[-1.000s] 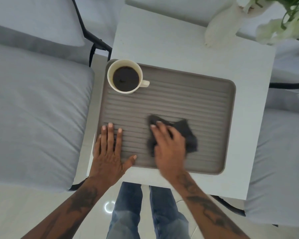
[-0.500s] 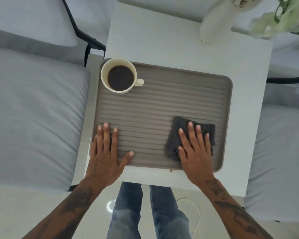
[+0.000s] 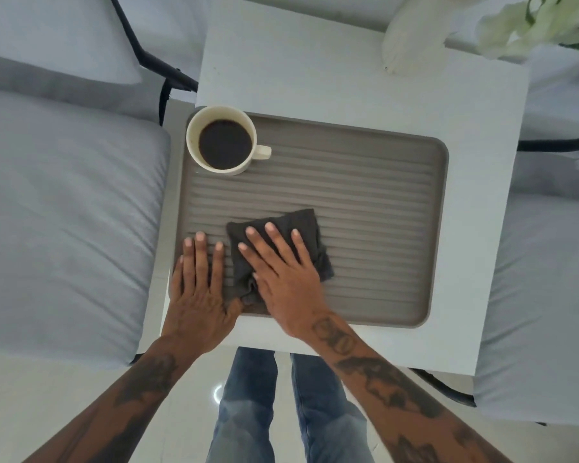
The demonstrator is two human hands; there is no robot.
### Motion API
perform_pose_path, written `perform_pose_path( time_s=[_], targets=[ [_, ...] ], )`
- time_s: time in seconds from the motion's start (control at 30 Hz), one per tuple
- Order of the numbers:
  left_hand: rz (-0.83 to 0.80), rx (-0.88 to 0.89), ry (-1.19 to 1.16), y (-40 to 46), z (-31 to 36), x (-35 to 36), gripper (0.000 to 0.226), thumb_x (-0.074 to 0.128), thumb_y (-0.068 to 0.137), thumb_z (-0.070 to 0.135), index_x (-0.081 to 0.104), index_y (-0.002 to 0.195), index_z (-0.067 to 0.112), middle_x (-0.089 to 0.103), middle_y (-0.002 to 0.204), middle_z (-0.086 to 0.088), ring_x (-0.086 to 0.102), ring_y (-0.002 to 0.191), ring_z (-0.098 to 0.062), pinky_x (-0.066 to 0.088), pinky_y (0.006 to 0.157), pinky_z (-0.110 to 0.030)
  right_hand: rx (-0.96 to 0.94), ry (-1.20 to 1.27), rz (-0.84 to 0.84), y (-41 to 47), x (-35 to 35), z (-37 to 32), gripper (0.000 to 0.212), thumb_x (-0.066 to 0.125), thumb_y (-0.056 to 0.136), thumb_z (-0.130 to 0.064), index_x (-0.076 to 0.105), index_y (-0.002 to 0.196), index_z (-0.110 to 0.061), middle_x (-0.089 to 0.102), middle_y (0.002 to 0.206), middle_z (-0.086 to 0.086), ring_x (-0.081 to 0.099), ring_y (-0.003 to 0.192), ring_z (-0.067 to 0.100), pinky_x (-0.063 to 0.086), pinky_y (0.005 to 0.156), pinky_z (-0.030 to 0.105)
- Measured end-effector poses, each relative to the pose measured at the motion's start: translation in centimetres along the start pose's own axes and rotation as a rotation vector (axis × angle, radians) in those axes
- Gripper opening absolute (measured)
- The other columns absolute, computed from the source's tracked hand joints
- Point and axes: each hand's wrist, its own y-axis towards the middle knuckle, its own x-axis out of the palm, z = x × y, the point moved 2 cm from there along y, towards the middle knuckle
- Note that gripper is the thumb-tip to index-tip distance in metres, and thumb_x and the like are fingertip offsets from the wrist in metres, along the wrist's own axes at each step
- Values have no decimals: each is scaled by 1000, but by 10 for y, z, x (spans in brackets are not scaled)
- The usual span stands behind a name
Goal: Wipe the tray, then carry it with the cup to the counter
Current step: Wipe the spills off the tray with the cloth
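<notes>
A ribbed grey-brown tray [image 3: 365, 202] lies on a small white table [image 3: 315, 71]. A cream cup [image 3: 222, 141] full of dark coffee stands in the tray's far left corner, handle pointing right. My right hand [image 3: 281, 279] presses flat, fingers straight, on a dark grey cloth [image 3: 306, 225] at the tray's near left part. My left hand [image 3: 199, 289] rests flat on the tray's near left corner, right beside the cloth.
A white vase [image 3: 411, 38] with white flowers [image 3: 532, 25] stands at the table's far right corner. Grey cushioned chairs with black frames flank the table, one on the left [image 3: 64, 228] and one on the right [image 3: 549, 279]. My jeans-clad legs [image 3: 281, 412] are below the table's near edge.
My right hand slid the cloth from the tray's near right side leftward until it lies next to my left hand. The left hand stayed in place.
</notes>
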Motion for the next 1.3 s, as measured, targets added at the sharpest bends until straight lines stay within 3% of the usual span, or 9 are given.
perform_pose_path(
  time_s=[0.1, 0.23, 0.37, 0.63, 0.77, 0.87, 0.97, 1.1, 1.3],
  targets=[
    [7, -34, -15, -1, 2, -1, 94, 30, 90, 67, 15, 155, 1, 6, 163, -25, 5, 152, -40, 15, 121, -52, 20, -40, 25, -32, -9, 44, 49, 37, 102, -32, 32, 150, -26, 23, 160, -3, 17, 149, 24, 21, 117, 53],
    [-2, -51, -39, 0, 3, -4, 96, 28, 90, 70, 10, 156, 3, 0, 164, -22, 1, 153, -37, 12, 122, -50, 301, -52, 26, -104, -21, 112, 47, 37, 101, -35, 37, 147, -28, 27, 159, 1, 22, 147, 27, 28, 114, 51],
    [-3, -46, -24, 0, 3, -4, 94, 26, 91, 70, 11, 156, 3, 1, 164, -22, 1, 153, -37, 8, 123, -48, 428, -9, 76, -114, -22, 119, 46, 38, 98, -33, 51, 140, -19, 40, 152, 8, 35, 137, 35, 35, 106, 51],
    [4, -16, 5, 1, 3, -1, 91, 26, 92, 65, 16, 154, 0, 6, 162, -28, 5, 151, -41, 7, 123, -48, 6, 121, 206, 2, -13, -7, 34, 55, 88, -24, 68, 119, -18, 62, 130, 1, 46, 109, 26, 42, 87, 41],
    [-1, -18, 5, 1, 2, 0, 91, 26, 92, 64, 15, 154, -1, 5, 162, -28, 5, 151, -41, 12, 122, -50, -58, 125, 176, 5, -18, 2, 24, 59, 87, -22, 70, 109, -18, 63, 120, 4, 54, 106, 27, 43, 84, 40],
    [6, -49, -8, 0, 4, -2, 93, 28, 91, 69, 12, 156, 3, 2, 164, -24, 1, 152, -38, 10, 123, -49, 21, 100, 155, -36, -24, 49, 23, 61, 88, -21, 69, 109, -20, 62, 119, 5, 52, 105, 26, 43, 85, 42],
    [-13, -66, -33, 0, 5, -5, 94, 24, 91, 71, 8, 156, 5, -2, 165, -21, -2, 153, -35, 7, 123, -47, 263, 118, 144, -87, -28, 94, 26, 55, 91, -23, 68, 112, -17, 59, 120, 8, 53, 106, 31, 45, 89, 46],
    [-11, -68, -40, 1, 5, -5, 94, 23, 91, 71, 10, 156, 5, 0, 164, -21, -1, 153, -35, 7, 123, -46, 434, 98, 194, -111, -28, 108, 31, 52, 90, -22, 69, 112, -10, 58, 119, 12, 52, 106, 35, 44, 90, 49],
    [9, -65, -30, 1, 6, -3, 92, 27, 92, 69, 14, 156, 4, 4, 164, -23, 3, 152, -37, 5, 123, -44, 177, 188, 217, -45, -13, 21, 26, 62, 85, -20, 69, 110, -18, 61, 116, 8, 51, 100, 30, 42, 87, 41]
  ],
)
